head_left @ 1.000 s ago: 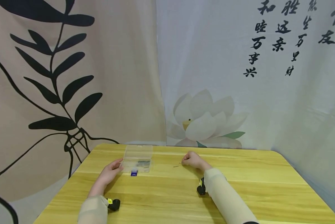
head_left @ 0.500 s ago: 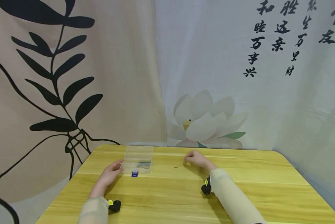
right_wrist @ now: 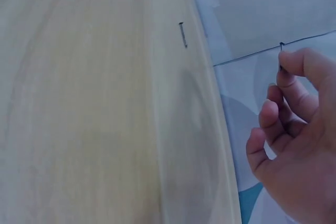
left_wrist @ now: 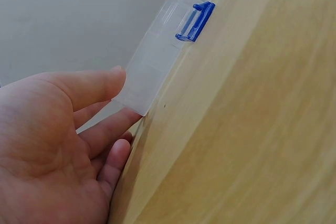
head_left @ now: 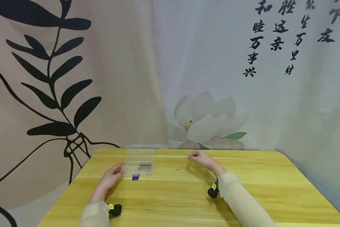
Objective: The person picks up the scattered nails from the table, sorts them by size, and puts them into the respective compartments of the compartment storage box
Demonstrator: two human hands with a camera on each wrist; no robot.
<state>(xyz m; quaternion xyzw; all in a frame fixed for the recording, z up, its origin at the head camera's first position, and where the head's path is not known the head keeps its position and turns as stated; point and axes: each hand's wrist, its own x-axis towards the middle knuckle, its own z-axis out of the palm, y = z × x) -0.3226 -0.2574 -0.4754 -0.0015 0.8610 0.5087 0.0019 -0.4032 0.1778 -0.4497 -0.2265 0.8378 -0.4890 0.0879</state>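
In the head view, a clear plastic box [head_left: 127,171] with its lid raised stands near the table's far edge. My left hand [head_left: 110,179] holds its left end, thumb on the near side and fingers behind the corner. Thin dark nails [head_left: 145,165] lie inside the box, and a blue latch [left_wrist: 197,23] sits on its front. My right hand [head_left: 202,159] is raised above the table, pinching a small nail [right_wrist: 281,47] between thumb and forefinger, its head upward. Another nail [right_wrist: 183,35] lies loose on the wood, between the box and my right hand.
The wooden table [head_left: 170,201] has pale grain and a rounded far right corner. Behind it hangs a printed curtain [head_left: 215,63] with leaves, a lotus and writing. A small black camera [head_left: 213,190] is strapped at my right wrist.
My right hand has risen from the tabletop and shifted a little to the right with the nail. The left hand stays at the box, and the loose nail lies where it was.
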